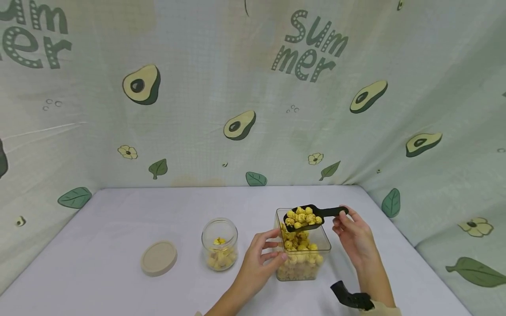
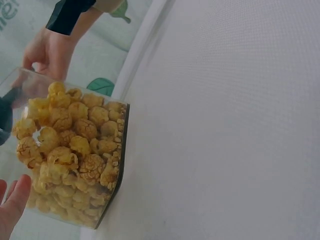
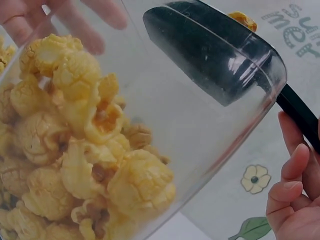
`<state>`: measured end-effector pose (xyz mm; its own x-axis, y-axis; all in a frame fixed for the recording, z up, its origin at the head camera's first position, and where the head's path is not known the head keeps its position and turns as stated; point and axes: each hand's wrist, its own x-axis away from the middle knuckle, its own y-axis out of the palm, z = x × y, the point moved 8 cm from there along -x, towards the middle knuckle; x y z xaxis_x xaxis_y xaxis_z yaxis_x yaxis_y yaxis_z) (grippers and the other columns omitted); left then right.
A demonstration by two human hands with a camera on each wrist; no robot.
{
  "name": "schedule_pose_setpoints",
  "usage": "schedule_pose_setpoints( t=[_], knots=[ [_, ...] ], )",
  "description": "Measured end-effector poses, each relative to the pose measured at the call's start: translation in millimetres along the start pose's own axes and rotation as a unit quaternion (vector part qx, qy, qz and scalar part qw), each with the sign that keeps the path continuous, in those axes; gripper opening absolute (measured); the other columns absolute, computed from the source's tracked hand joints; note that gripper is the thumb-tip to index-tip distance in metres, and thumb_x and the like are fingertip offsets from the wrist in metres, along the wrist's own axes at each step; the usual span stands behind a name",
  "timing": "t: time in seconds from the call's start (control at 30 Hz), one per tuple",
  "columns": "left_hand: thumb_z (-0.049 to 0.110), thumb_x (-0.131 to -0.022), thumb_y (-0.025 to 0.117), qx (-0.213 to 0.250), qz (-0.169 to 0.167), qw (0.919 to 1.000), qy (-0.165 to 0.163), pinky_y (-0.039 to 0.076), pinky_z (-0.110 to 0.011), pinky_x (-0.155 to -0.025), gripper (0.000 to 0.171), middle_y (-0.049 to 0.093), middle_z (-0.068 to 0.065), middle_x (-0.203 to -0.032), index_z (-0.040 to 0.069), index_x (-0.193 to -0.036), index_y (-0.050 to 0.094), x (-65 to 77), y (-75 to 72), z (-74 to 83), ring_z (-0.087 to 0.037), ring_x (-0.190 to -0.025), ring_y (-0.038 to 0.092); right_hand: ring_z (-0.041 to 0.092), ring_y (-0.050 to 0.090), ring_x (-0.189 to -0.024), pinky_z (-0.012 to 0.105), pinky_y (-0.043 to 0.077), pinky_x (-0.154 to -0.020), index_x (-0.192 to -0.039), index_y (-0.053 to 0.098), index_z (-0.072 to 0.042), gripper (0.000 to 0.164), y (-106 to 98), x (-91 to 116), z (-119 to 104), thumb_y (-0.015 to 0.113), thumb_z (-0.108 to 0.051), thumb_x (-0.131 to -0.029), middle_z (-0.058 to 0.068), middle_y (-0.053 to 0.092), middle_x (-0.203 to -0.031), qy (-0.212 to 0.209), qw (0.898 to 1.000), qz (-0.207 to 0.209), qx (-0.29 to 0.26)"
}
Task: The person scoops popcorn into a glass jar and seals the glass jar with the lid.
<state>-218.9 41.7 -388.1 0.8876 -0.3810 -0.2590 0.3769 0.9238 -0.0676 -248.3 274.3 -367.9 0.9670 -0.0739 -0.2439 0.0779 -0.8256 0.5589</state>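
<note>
A clear square container (image 1: 298, 267) of yellow popcorn (image 2: 85, 127) stands on the table. My left hand (image 1: 258, 259) is at its left side, with spread, fairly straight fingers by the wall and the thumb near the front corner. Whether every fingertip touches is unclear. My right hand (image 1: 356, 237), right of the container, pinches the handle end of a black scoop (image 1: 330, 212). Heaped with popcorn, the scoop is over the container's opening. In the right wrist view, the underside of the scoop (image 3: 210, 55) shows through the clear wall.
Left of the container stands an open round glass jar (image 1: 219, 232) partly filled with popcorn. Farther left, a round beige lid (image 1: 159, 258) lies flat on the white table (image 1: 99, 281). A patterned curtain (image 1: 189, 87) rises behind the table.
</note>
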Motion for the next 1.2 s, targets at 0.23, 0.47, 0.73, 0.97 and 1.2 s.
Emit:
schedule_pose_setpoints(
  t=[0.23, 0.47, 0.73, 0.97, 1.2],
  knots=[
    [0.022, -0.088, 0.064, 0.002, -0.001, 1.0, 0.001, 0.049, -0.027, -0.093, 0.051, 0.041, -0.01, -0.132, 0.016, -0.135, 0.045, -0.2, 0.5, 0.2, -0.025, -0.116, 0.047, 0.011, 0.055, -0.071, 0.02, 0.043, -0.064, -0.101, 0.058, -0.01, 0.017, 2.8, 2.0, -5.9, 0.043, -0.005, -0.097, 0.0, 0.063, -0.079, -0.006, 1.0, 0.011, -0.002],
    [0.022, -0.088, 0.064, 0.001, -0.002, 1.0, -0.001, 0.05, -0.03, -0.093, 0.052, 0.041, -0.009, -0.132, 0.014, -0.136, 0.044, 0.0, 0.4, 0.4, -0.023, -0.116, 0.047, 0.012, 0.056, -0.072, 0.021, 0.043, -0.063, -0.102, 0.058, -0.01, 0.015, 6.4, 3.3, -11.4, 0.044, -0.006, -0.097, 0.001, 0.065, -0.079, -0.011, 1.0, 0.024, -0.011],
    [0.022, -0.088, 0.064, -0.005, 0.001, 0.9999, 0.009, 0.05, -0.028, -0.093, 0.051, 0.042, -0.011, -0.131, 0.012, -0.135, 0.045, -0.4, -3.1, 5.4, -0.026, -0.115, 0.047, 0.014, 0.055, -0.072, 0.021, 0.043, -0.063, -0.104, 0.056, -0.007, 0.015, 15.7, 3.7, -17.2, 0.043, -0.004, -0.097, 0.003, 0.066, -0.081, -0.025, 0.999, 0.011, -0.035],
    [0.024, -0.088, 0.065, -0.019, 0.001, 0.9997, 0.016, 0.048, -0.03, -0.096, 0.052, 0.043, -0.008, -0.133, 0.015, -0.135, 0.045, -0.9, -7.8, 14.2, -0.025, -0.117, 0.047, 0.014, 0.055, -0.072, 0.022, 0.043, -0.064, -0.102, 0.057, -0.007, 0.015, 24.7, 4.7, -20.1, 0.042, -0.004, -0.097, 0.004, 0.066, -0.08, -0.027, 0.999, 0.008, -0.036],
    [0.023, -0.088, 0.065, -0.038, 0.003, 0.999, 0.026, 0.046, -0.034, -0.099, 0.053, 0.042, -0.01, -0.136, 0.017, -0.136, 0.044, -1.4, -17.3, 26.4, -0.027, -0.122, 0.044, 0.014, 0.055, -0.072, 0.022, 0.043, -0.064, -0.102, 0.056, -0.007, 0.014, 33.9, 7.4, -22.5, 0.042, -0.005, -0.097, 0.004, 0.066, -0.081, -0.03, 0.999, 0.006, -0.035]
  ],
)
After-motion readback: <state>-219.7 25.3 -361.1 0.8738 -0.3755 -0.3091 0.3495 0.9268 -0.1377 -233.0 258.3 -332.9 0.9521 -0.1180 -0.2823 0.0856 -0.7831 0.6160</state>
